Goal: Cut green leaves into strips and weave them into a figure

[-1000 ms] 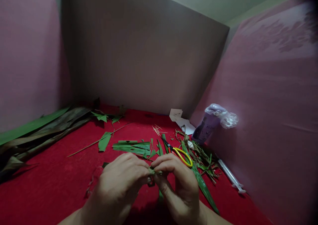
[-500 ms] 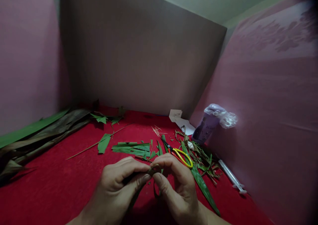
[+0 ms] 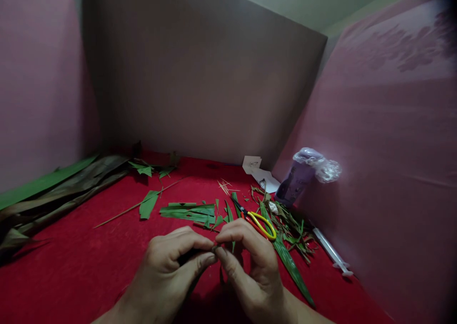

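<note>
My left hand (image 3: 171,262) pinches a narrow, dark leaf strip (image 3: 215,249) between thumb and forefinger. From the other side, the thumb and forefinger of my right hand (image 3: 252,267) close on the same strip, the fingertips of both hands nearly touching. Most of the strip is hidden by the fingers, and a thin part hangs below them. Just beyond my right hand lie scissors (image 3: 262,224) with yellow and red handles. Cut green leaf pieces (image 3: 189,213) rest on the red cloth (image 3: 85,271) ahead of my hands.
Toothpicks (image 3: 224,187), white papers (image 3: 266,180) and a plastic-wrapped purple container (image 3: 294,178) stand or lie farther back. At right are leaf scraps (image 3: 293,233), a long green leaf (image 3: 293,271) and a syringe (image 3: 332,252). Large dried leaves (image 3: 71,186) and a thin stick (image 3: 124,213) lie left.
The fingertips of my right hand have come closer to those of my left. The small loop of leaf strip that showed between them is now mostly covered.
</note>
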The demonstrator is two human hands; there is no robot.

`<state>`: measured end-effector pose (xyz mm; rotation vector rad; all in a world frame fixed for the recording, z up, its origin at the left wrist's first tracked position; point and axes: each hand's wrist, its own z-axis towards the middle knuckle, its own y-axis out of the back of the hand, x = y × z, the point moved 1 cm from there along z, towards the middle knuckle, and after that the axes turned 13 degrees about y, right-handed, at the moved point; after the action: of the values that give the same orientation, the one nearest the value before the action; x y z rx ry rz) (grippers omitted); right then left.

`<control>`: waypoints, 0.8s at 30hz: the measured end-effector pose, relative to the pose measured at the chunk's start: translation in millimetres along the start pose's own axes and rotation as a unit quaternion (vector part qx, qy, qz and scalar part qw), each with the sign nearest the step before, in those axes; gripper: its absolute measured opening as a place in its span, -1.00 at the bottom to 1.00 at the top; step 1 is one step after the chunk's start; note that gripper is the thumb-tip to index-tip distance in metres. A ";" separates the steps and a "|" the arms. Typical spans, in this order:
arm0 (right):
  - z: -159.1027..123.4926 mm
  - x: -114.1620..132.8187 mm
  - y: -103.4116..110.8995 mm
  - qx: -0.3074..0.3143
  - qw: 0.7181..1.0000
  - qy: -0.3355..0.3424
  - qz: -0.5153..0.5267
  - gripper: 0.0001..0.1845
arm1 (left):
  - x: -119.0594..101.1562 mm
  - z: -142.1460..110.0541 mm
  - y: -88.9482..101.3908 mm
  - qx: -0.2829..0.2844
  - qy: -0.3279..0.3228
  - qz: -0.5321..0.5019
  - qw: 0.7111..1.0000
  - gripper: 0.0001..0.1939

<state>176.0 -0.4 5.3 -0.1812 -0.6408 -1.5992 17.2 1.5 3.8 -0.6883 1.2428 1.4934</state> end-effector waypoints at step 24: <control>-0.6 -4.1 2.4 0.028 0.998 -0.058 0.015 -0.91 | 6.2 -2.0 -2.2 -0.017 0.012 -0.015 1.000 -0.91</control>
<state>179.0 2.9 3.6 -0.2421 -0.7683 -1.5491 17.0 1.6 -3.0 -0.7464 1.2228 1.4875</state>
